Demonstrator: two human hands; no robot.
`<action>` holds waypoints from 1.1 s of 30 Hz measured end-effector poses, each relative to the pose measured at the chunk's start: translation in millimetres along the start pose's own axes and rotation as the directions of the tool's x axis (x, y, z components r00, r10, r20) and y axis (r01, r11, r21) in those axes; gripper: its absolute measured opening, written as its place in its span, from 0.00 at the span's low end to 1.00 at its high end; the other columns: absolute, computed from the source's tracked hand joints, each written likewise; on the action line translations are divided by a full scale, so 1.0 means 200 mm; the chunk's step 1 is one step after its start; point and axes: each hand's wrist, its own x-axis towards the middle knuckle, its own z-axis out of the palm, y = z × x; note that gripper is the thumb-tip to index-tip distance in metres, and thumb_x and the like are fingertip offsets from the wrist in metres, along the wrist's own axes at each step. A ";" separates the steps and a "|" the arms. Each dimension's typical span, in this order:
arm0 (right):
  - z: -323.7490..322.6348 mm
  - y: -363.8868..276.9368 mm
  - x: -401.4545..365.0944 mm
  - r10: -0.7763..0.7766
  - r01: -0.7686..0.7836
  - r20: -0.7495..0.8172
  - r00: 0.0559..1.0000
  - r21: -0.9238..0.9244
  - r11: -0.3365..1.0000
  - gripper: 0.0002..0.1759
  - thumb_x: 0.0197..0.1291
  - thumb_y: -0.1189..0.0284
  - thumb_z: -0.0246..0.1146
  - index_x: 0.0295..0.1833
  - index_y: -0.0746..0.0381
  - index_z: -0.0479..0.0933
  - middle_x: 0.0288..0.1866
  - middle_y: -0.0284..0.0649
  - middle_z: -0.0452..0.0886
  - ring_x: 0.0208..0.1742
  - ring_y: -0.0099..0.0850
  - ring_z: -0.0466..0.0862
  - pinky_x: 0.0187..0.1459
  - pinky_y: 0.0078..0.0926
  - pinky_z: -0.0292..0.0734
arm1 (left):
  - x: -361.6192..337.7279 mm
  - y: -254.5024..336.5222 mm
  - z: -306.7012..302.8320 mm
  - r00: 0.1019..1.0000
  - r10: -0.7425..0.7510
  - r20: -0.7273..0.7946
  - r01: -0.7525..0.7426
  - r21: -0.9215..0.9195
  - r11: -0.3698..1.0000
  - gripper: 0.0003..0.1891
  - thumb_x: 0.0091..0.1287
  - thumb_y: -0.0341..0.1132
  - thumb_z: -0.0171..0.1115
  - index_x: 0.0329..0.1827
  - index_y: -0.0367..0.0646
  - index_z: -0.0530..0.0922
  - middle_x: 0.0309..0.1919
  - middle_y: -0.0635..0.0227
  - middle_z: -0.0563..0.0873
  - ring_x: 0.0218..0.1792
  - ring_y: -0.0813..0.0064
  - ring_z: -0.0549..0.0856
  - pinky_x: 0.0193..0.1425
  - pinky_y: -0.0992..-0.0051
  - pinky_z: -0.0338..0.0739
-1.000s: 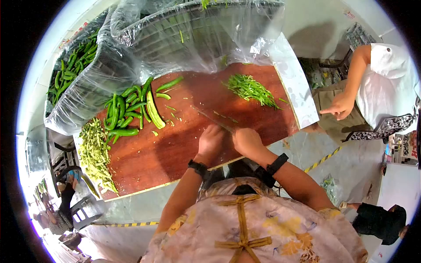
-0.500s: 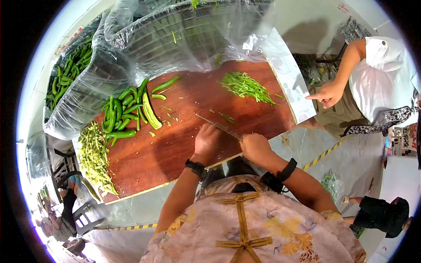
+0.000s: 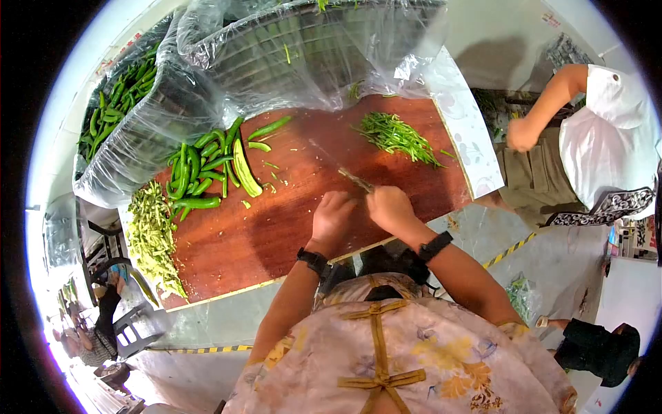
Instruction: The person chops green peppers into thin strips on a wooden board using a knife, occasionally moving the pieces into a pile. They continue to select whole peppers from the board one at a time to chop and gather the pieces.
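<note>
**Knife at work on the red board**

The person stands at a reddish-brown cutting board (image 3: 276, 231), both hands close together near its near edge. The right hand (image 3: 388, 207) is closed around the handle of a knife (image 3: 341, 168), whose long blade runs away toward eleven o'clock across the wood. A scrap of green sits at the blade close to the hand. The left hand (image 3: 333, 215) lies just beside it at nine o'clock, knuckles up and fingers curled down onto the board. Whether it pins anything under the fingertips, I cannot tell. Each wrist wears a black band.

At ten o'clock from the hands lies a heap of whole green chili peppers (image 3: 203, 172). Beyond them, along the board's left edge, is a pale pile of trimmed stems (image 3: 152, 234). At one o'clock is a loose mound of fine green shreds (image 3: 396, 134).

Behind the board stand two plastic-lined baskets. The left basket (image 3: 148, 138) holds more peppers, while the middle basket (image 3: 310, 62) shows only a few green bits.

At three o'clock a co-worker in a white top (image 3: 600, 138) stands well apart, with one fist (image 3: 522, 134) closed.
</note>
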 end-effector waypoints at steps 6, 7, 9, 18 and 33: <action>-0.13 0.01 -0.24 0.040 -0.044 0.160 0.986 0.019 0.999 0.16 0.59 0.65 0.56 0.30 0.69 0.77 0.27 0.57 0.78 0.31 0.57 0.79 0.35 0.51 0.74 | 0.00 0.00 0.01 0.999 0.036 -0.028 -0.036 0.018 0.999 0.07 0.46 0.27 0.57 0.30 0.43 0.77 0.32 0.65 0.78 0.40 0.59 0.79 0.42 0.66 0.77; -0.13 0.01 -0.25 0.030 -0.032 0.201 0.979 0.007 0.999 0.16 0.59 0.65 0.57 0.30 0.69 0.78 0.27 0.57 0.79 0.31 0.57 0.79 0.35 0.51 0.75 | 0.01 0.00 0.00 0.999 0.040 -0.025 -0.040 0.014 0.999 0.07 0.46 0.27 0.57 0.30 0.43 0.77 0.32 0.65 0.78 0.40 0.59 0.79 0.42 0.66 0.77; -0.14 0.00 -0.26 0.019 -0.020 0.188 0.982 0.006 1.000 0.16 0.58 0.65 0.57 0.30 0.69 0.78 0.27 0.57 0.79 0.31 0.57 0.79 0.35 0.51 0.75 | 0.02 0.02 -0.01 0.999 0.033 -0.031 -0.033 -0.003 0.999 0.06 0.46 0.27 0.57 0.28 0.44 0.76 0.31 0.65 0.78 0.38 0.59 0.78 0.40 0.66 0.77; 0.02 -0.09 -0.07 0.010 -0.013 0.124 0.992 0.020 1.000 0.13 0.53 0.68 0.57 0.24 0.67 0.78 0.25 0.57 0.78 0.30 0.57 0.79 0.35 0.51 0.75 | 0.02 0.00 -0.01 0.999 0.034 -0.006 -0.034 -0.071 0.997 0.07 0.45 0.27 0.59 0.28 0.45 0.75 0.30 0.65 0.77 0.37 0.59 0.78 0.39 0.65 0.77; -0.10 -0.05 -0.24 0.035 -0.037 0.095 0.995 0.028 0.999 0.15 0.57 0.66 0.56 0.27 0.68 0.77 0.26 0.57 0.78 0.31 0.57 0.79 0.36 0.52 0.74 | -0.01 -0.01 -0.01 0.995 0.057 -0.078 -0.054 0.048 0.997 0.05 0.47 0.28 0.57 0.27 0.44 0.77 0.29 0.66 0.77 0.36 0.60 0.77 0.39 0.65 0.75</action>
